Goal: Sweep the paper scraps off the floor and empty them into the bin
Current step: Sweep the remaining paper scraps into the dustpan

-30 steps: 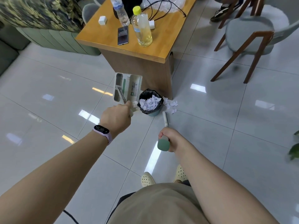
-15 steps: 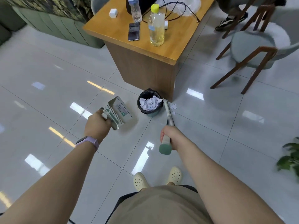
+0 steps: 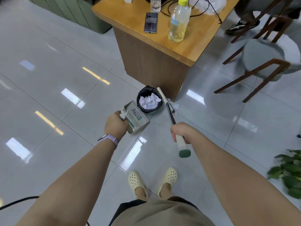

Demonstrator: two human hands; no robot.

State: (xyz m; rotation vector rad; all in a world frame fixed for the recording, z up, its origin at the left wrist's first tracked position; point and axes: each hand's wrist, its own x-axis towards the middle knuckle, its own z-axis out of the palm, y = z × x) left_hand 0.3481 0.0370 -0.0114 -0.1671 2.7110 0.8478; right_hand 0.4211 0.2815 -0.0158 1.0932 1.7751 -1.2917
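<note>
Head view: left hand wrapped round the grip of the dustpan, held low just beside the bin, likely brought down to catch the next load. Right hand clenched on the broom handle, head angled down behind the bin onto the last few paper scraps by the desk corner. Most scraps already in the bin, floor not yet done.
</note>
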